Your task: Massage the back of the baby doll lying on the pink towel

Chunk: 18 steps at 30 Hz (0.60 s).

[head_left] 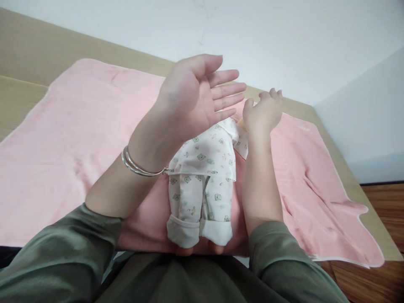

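With the shirt (pixel 210 153) of the doll (pixel 205 174) as the centre of the dial and twelve o'clock pointing away from the wearer, the doll lies on a pink blanket (pixel 104 126), its trousers (pixel 217 195) and rolled white cuffs (pixel 183 231) running down to six, where two orange-brown feet (pixel 216 248) peek out. Shirt and trousers carry a print of small green and pink motifs; any lettering among them is too small to read. The left hand (pixel 195 92) is spread wide near half past eleven, palm in view, thumb uppermost and fingers stretched out; it covers the doll's head end from this angle, and whether it touches cannot be told. Silver bangles (pixel 135 168) circle that wrist at nine. The right hand (pixel 265 111) is at two, back showing, fingers bent at the far side; its palm is hidden, so I cannot tell how far it is closed or whether it grips anything. Green sleeves (pixel 72 235) lie at eight and half past four. A light wood-toned surface (pixel 31 38) shows at ten, a pale wall (pixel 284 42) at one, dark wooden flooring (pixel 383 210) towards four.
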### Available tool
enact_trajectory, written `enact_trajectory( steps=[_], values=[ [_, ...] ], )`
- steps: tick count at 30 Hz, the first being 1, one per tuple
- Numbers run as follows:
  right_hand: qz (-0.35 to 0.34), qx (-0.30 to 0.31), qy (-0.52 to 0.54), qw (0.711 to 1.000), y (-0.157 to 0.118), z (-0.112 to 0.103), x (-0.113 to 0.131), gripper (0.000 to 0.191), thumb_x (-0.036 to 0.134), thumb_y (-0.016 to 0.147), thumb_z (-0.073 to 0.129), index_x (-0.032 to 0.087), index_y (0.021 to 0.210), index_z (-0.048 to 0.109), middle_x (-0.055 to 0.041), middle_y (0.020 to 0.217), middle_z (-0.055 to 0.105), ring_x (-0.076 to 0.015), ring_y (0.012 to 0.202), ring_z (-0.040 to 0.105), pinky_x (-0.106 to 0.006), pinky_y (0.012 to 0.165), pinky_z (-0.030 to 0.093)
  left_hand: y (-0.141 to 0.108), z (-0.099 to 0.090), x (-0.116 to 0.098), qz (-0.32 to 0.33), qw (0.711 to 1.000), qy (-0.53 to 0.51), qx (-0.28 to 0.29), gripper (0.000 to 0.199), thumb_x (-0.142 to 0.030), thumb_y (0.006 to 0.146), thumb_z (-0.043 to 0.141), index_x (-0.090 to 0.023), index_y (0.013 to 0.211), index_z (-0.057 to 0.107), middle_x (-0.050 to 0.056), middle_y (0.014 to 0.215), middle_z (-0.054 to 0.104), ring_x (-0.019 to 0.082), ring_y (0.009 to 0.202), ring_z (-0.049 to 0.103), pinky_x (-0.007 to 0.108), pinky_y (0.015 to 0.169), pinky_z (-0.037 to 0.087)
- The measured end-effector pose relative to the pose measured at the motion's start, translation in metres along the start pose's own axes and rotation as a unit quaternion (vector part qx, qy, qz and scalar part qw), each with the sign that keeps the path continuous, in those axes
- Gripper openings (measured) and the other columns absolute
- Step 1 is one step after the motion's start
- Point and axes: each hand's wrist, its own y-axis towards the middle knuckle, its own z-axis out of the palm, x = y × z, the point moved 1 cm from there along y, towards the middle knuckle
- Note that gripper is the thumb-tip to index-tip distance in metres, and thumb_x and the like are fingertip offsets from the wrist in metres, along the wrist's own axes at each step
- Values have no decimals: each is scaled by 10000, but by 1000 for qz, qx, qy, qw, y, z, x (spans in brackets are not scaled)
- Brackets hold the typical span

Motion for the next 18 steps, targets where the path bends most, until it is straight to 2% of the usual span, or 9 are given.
enact_trajectory(
  steps=[2, 4, 7, 10, 14, 18],
  values=[
    [56, 23, -16, 998, -2, -10, 15, 498, 392, 1023, 385, 124, 1363, 632, -219, 1622, 505, -385, 1606, 278, -633, 1296, 247, -2, 3, 4, -29, 1000, -5, 11, 478, -406, 1073, 301, -204, 1322, 657, 63, 1240, 766, 235, 1398, 651, 376, 1157, 573],
    [89, 44, -30, 995, -4, -20, 31, 456, 287, 983, 431, 93, 1339, 640, -236, 1609, 509, -389, 1604, 299, -602, 1294, 283, -4, 7, 9, -72, 997, -17, 39, 542, -413, 1072, 271, -194, 1472, 563, 73, 1357, 724, 238, 1468, 588, 374, 1189, 548],
    [100, 56, -36, 993, -5, -30, 45, 424, 202, 957, 465, 50, 1313, 638, -247, 1579, 537, -384, 1610, 301, -585, 1291, 313, -8, 13, 17, -116, 988, -65, 74, 632, -391, 1056, 298, -169, 1647, 333, 85, 1563, 597, 265, 1583, 438, 405, 1285, 441],
    [101, 72, -24, 992, -2, -33, 42, 386, 172, 947, 492, 77, 1288, 645, -213, 1655, 466, -364, 1633, 274, -603, 1334, 234, -11, 17, 23, -138, 984, -89, 68, 696, -390, 1041, 350, -201, 1696, 212, 70, 1666, 495, 273, 1640, 324, 421, 1349, 324],
    [80, 112, 15, 990, -1, -40, 28, 405, 217, 920, 512, 132, 1287, 659, -175, 1713, 394, -398, 1657, 236, -739, 1321, 129, -11, 18, 29, -141, 987, -71, 36, 708, -397, 1032, 397, -182, 1688, 240, 102, 1717, 412, 265, 1652, 296, 422, 1367, 252],
    [49, 108, 63, 991, -8, -50, 26, 463, 381, 957, 525, 199, 1369, 634, -138, 1728, 378, -427, 1669, 179, -795, 1284, 164, -8, 17, 35, -146, 986, -74, 28, 705, -413, 1028, 412, -211, 1685, 258, 106, 1735, 376, 260, 1670, 228, 424, 1373, 219]
  ],
)
